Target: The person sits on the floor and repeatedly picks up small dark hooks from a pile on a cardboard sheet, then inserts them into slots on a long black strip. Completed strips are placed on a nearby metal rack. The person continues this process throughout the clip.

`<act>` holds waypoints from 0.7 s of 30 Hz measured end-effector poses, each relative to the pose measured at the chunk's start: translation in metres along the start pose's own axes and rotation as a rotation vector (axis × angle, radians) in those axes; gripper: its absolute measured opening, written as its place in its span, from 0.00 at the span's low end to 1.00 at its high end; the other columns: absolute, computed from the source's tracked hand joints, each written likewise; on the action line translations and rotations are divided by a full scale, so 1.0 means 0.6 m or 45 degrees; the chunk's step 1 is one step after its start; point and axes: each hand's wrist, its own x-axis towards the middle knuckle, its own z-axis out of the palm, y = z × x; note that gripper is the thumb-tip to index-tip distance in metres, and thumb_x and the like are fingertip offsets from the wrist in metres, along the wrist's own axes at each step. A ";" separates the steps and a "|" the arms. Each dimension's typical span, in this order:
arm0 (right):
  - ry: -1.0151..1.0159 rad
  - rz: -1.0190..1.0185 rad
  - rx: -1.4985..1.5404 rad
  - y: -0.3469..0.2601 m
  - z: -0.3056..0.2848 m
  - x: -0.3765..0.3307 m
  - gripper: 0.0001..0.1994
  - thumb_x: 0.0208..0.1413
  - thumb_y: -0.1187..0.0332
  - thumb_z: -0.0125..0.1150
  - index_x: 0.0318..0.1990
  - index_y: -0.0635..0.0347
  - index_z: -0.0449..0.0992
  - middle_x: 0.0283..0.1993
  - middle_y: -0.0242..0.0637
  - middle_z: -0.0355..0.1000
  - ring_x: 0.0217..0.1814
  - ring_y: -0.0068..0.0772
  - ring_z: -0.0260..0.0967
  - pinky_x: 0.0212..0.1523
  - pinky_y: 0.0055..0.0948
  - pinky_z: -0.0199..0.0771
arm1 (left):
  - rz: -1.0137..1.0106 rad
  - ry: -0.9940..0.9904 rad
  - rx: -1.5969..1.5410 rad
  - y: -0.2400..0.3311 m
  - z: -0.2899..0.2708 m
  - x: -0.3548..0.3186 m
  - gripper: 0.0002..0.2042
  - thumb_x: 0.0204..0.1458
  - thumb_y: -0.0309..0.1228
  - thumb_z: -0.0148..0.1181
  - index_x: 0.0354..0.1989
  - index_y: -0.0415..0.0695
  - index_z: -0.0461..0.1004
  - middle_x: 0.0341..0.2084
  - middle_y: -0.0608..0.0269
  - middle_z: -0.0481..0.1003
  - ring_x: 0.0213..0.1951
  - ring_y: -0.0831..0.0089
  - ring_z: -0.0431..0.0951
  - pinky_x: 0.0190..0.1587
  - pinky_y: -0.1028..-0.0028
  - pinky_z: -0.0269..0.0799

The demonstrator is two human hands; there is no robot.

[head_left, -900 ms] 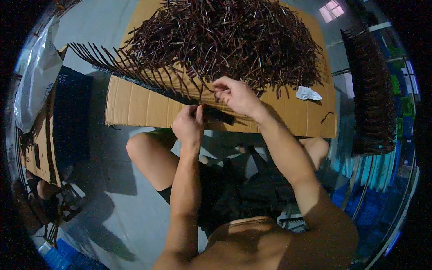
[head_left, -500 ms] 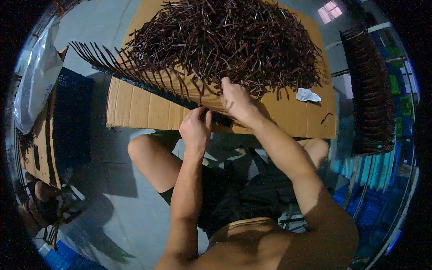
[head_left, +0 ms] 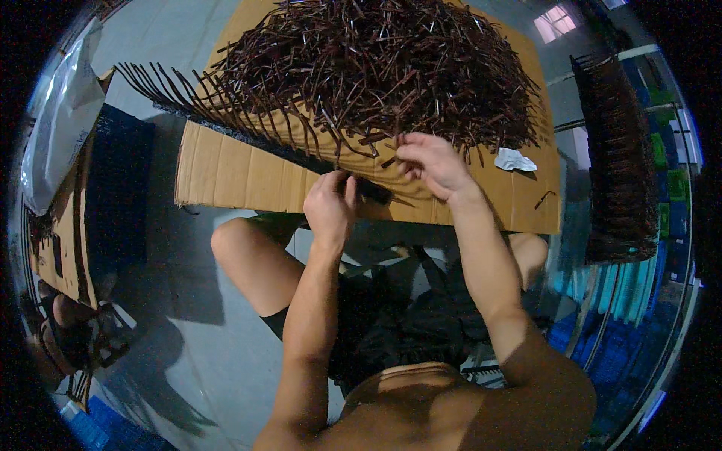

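Strip (head_left: 289, 153), fringed, x1: on cardboard (head_left: 226, 169), long axis far L to near R. L hand (head_left: 331, 203): nearer, pinching it twd near R end. R hand (head_left: 440, 167): beyond that end, by near edge of pile (head_left: 383, 68); fingers curled, can't tell if holding.

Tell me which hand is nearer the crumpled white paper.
Right. The right hand is just left of the crumpled white paper; the left hand is farther left and lower, at the black strip.
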 end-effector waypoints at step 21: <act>-0.269 -0.113 -1.179 0.048 0.009 0.145 0.10 0.49 0.69 0.55 0.25 0.69 0.75 0.19 0.37 0.70 0.19 0.29 0.65 0.21 0.30 0.65 | -0.060 -0.051 -0.017 -0.021 -0.003 0.001 0.08 0.46 0.33 0.62 0.30 0.41 0.77 0.27 0.55 0.76 0.30 0.57 0.77 0.34 0.66 0.72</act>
